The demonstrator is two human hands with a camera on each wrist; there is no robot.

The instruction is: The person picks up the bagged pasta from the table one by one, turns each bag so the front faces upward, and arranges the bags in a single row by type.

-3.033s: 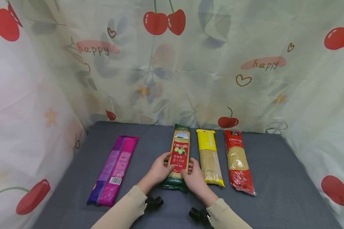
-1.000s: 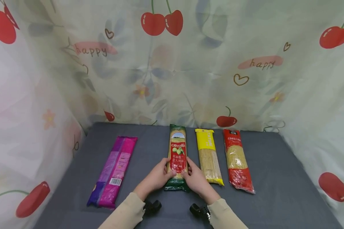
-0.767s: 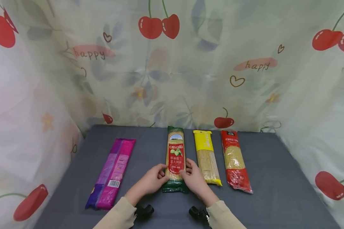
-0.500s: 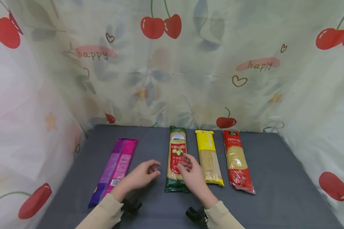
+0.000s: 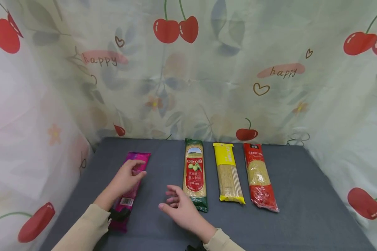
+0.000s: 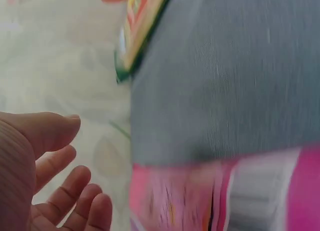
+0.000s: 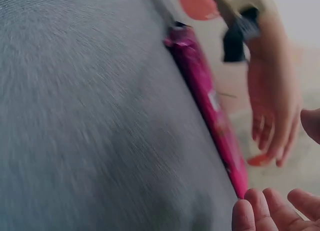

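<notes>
My left hand (image 5: pixel 124 179) hovers over the pink-and-purple packet (image 5: pixel 132 190) at the left, fingers loosely bent and holding nothing. Part of that packet is hidden beneath the hand and forearm. In the left wrist view, the packet's printed side (image 6: pixel 180 196) shows below the hand, blurred. My right hand (image 5: pixel 183 211) is in the air between the pink packet and the green-ended Olivoila spaghetti packet (image 5: pixel 194 174), fingers spread and relaxed. Its fingertips are near the lower left side of the spaghetti packet, which lies upright-facing on the table.
To the right lie a yellow pasta packet (image 5: pixel 228 174) and a red pasta packet (image 5: pixel 260 177), roughly side by side. All packets rest on a grey cloth-covered table (image 5: pixel 301 209). A cherry-patterned curtain (image 5: pixel 188 87) stands behind and at both sides.
Both hands have let go of the Olivoila spaghetti packet, which stays on the table. My left hand has moved left over the pink packet; the right has followed left and nearer.
</notes>
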